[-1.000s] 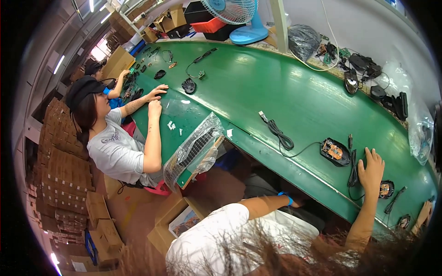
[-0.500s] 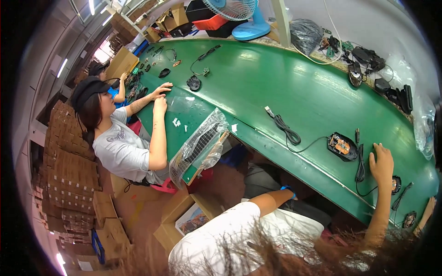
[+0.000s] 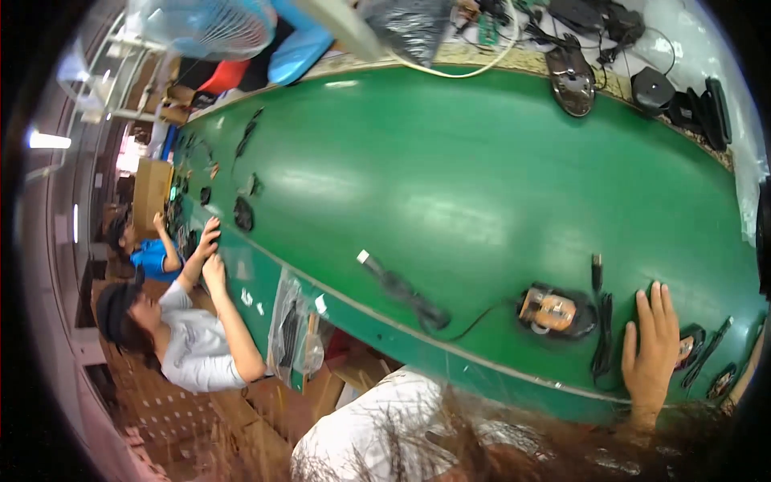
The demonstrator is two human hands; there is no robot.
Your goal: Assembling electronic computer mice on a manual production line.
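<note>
My right hand (image 3: 653, 349) lies flat on the green bench (image 3: 450, 145), palm down, fingers stretched, holding nothing. Just left of it runs a bundled black USB cable (image 3: 603, 341) with its plug pointing away from me. Farther left sits an opened computer mouse (image 3: 554, 311), its orange-brown circuit board showing in a black shell. From that mouse a cord leads left to a tied cable (image 3: 405, 297) with a pale USB plug. Right of my hand, partly hidden by it, is another opened mouse (image 3: 687, 347). Only my white left sleeve shows; my left hand is out of view.
A co-worker in grey (image 3: 197, 345) sits at the left, hands on the bench, near a plastic-wrapped keyboard (image 3: 287, 333). Another person's forearm (image 3: 751, 373) enters at the right edge. Mouse parts (image 3: 243, 214) lie far left. The back ledge holds a dark mouse (image 3: 572, 80) and a fan (image 3: 209, 24).
The view has swung toward the right side of the bench and nearer its surface. My left forearm with its blue wristband has gone out of view. My right hand stays flat on the bench.
</note>
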